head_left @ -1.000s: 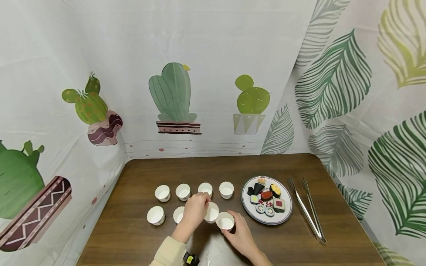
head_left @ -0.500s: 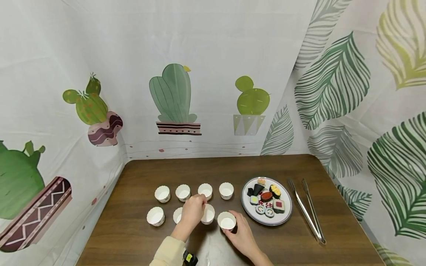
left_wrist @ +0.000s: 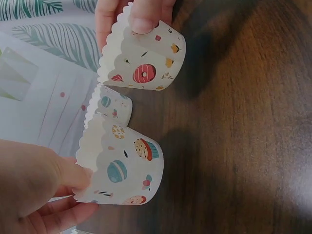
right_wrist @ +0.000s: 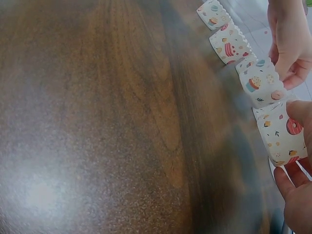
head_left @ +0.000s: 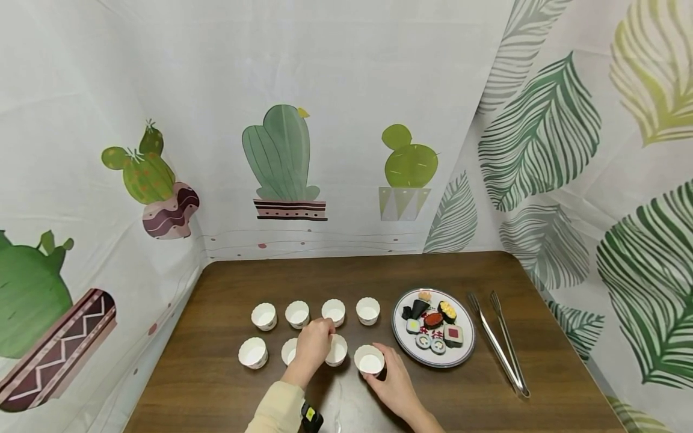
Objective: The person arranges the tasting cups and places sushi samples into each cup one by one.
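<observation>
My left hand (head_left: 313, 347) pinches the rim of a white paper baking cup (left_wrist: 124, 165), printed with a cupcake and a macaron. In the head view this cup (head_left: 337, 350) stands right of the hand, in the front row. A second baking cup (head_left: 370, 360), with a red doughnut print, is held between the thumb and fingers of my right hand (head_left: 394, 377). A gap separates the two held cups in the head view. Just left of my left hand, another cup (head_left: 289, 350) is partly hidden behind it. All the cups are upright with scalloped rims.
Several baking cups (head_left: 368, 311) form a back row, and one cup (head_left: 253, 352) ends the front row at left. Right of my hands sits a round plate (head_left: 402, 344) of sushi pieces. Metal tongs (head_left: 503, 349) lie farther right on the brown table (head_left: 189, 385).
My left hand has drawn its cup leftward, away from the cup in my right hand, widening the space between them. My right hand and its cup have shifted slightly right.
</observation>
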Motion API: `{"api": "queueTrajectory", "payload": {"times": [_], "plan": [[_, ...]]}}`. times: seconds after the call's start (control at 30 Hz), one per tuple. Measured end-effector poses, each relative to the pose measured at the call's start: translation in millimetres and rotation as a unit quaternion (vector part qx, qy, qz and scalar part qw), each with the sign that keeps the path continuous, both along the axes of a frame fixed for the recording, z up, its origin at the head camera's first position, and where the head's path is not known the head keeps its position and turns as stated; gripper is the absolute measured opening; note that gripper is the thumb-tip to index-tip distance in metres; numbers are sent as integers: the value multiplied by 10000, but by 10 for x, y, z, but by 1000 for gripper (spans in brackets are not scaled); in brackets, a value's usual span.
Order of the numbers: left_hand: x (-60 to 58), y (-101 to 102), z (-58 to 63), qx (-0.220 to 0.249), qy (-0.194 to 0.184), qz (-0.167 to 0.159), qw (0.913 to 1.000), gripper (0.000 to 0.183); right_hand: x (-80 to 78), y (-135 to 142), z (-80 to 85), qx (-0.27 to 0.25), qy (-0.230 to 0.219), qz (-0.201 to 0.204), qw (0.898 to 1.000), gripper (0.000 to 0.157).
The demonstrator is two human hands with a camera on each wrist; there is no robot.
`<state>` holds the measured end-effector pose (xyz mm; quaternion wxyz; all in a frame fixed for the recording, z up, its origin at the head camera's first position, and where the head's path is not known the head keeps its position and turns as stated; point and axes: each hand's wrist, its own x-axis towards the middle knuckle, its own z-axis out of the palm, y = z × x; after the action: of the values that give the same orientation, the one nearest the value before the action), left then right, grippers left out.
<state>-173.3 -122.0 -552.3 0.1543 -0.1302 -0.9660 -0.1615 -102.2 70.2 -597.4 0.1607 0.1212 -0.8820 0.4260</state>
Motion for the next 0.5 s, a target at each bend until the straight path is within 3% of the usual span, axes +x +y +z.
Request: {"api": "queueTrajectory", "payload": {"times": [0.5], "plan": [[-20, 14, -88, 60, -405, 103, 9991, 18, 2, -1, -5, 42, -122, 20, 9999, 64]]}}
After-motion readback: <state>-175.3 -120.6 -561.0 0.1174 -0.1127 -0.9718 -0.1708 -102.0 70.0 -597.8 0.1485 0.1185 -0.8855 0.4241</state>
